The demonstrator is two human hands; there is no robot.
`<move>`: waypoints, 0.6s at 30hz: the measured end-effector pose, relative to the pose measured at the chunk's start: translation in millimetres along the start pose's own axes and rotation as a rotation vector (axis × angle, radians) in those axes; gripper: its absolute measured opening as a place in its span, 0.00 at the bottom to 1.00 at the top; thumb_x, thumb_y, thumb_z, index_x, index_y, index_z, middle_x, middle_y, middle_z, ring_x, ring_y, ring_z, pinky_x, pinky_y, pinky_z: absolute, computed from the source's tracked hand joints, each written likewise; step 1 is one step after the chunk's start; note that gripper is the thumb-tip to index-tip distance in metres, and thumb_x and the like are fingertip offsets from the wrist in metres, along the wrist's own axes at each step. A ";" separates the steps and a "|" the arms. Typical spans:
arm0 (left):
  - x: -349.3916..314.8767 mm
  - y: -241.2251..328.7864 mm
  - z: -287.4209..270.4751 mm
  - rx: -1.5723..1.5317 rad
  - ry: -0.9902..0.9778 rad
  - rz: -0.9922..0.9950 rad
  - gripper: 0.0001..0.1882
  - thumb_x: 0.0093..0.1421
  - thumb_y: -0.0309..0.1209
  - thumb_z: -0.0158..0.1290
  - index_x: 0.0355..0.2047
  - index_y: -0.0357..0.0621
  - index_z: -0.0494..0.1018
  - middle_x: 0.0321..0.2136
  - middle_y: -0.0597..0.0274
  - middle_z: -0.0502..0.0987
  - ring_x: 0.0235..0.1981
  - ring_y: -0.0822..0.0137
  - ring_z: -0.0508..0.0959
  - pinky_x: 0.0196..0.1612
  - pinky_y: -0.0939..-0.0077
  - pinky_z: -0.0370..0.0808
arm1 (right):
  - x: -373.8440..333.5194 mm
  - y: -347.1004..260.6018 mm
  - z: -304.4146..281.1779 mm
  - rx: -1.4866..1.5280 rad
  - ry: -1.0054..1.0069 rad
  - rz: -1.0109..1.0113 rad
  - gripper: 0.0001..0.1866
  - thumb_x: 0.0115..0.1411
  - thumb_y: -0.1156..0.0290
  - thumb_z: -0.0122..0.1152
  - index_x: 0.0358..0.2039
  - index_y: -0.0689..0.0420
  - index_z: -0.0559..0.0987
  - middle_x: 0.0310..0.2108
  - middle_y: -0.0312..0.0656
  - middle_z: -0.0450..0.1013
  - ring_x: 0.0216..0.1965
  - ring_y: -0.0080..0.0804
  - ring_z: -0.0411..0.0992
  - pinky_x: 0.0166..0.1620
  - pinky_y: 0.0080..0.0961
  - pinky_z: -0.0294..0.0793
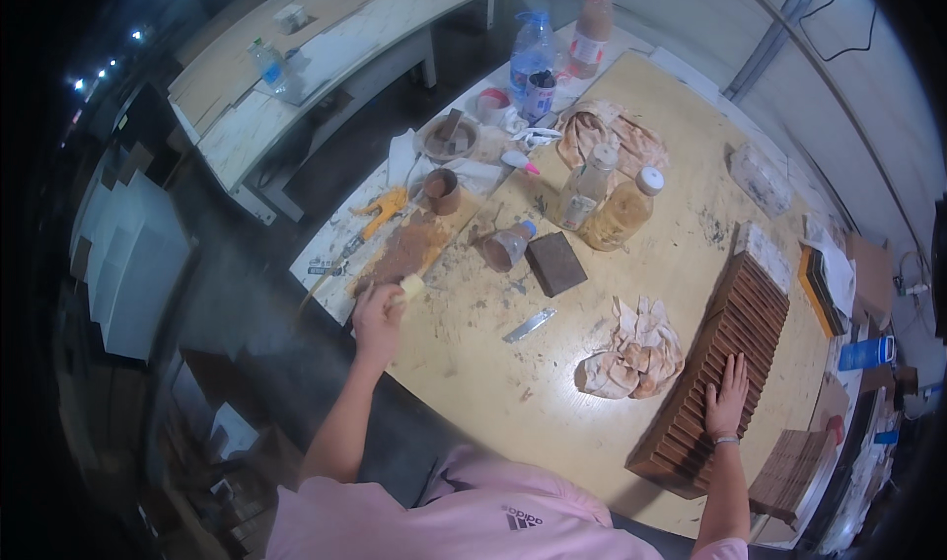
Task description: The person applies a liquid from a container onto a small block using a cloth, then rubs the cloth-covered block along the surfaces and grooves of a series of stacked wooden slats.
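My left hand point(378, 323) is closed around a small pale yellow piece that looks like sponge point(408, 288). It is over the table's left edge, at the near end of a brown powdery smear point(402, 248). On the right, my right hand point(728, 396) lies flat with its fingers stretched out on a long brown ridged wooden piece point(725, 348). Slats run across the top of that piece, which slants along the table's right side. Between my hands are a stained crumpled cloth point(636, 353) and a flat metal scraper blade point(531, 325).
A dark sanding block point(556, 264) sits mid-table beside a tipped plastic cup point(505, 246). Two jars point(619, 213) stand behind it. Farther back are a brown-stained cup point(441, 192), a second cloth point(610, 136) and bottles point(590, 35). Cardboard strips point(792, 473) lie at the near right.
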State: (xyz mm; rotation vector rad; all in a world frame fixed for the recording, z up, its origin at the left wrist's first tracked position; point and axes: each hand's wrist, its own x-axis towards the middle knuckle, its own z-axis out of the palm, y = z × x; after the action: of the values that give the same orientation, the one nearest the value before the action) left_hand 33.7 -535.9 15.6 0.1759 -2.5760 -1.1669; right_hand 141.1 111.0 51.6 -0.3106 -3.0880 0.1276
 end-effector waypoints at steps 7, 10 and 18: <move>57.9 -11.0 -1.1 0.278 0.112 0.206 0.18 0.52 0.16 0.60 0.44 0.43 0.78 0.38 0.52 0.77 0.41 0.49 0.78 0.46 0.60 0.75 | 1.7 -1.6 -1.0 -0.016 -0.039 0.034 0.43 0.63 0.60 0.54 0.76 0.53 0.51 0.77 0.49 0.43 0.77 0.50 0.42 0.76 0.51 0.40; 62.8 -27.2 1.7 0.362 0.054 0.201 0.18 0.51 0.18 0.60 0.43 0.45 0.78 0.38 0.54 0.77 0.43 0.48 0.77 0.47 0.57 0.74 | 3.7 -1.3 -1.2 -0.026 -0.060 0.042 0.43 0.63 0.59 0.55 0.76 0.52 0.50 0.78 0.48 0.42 0.77 0.50 0.42 0.75 0.51 0.41; 64.3 -17.4 6.4 0.371 0.023 0.138 0.17 0.50 0.20 0.61 0.41 0.48 0.78 0.37 0.57 0.76 0.44 0.50 0.76 0.47 0.56 0.74 | 3.7 0.7 -2.0 -0.046 -0.092 0.061 0.44 0.62 0.59 0.55 0.76 0.54 0.50 0.78 0.49 0.42 0.77 0.51 0.42 0.75 0.52 0.41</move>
State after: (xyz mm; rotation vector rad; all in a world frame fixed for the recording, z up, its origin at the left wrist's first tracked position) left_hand -29.4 -557.9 13.1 0.0893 -2.7122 -0.6292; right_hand 137.7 112.6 53.6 -0.4116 -3.1773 0.0747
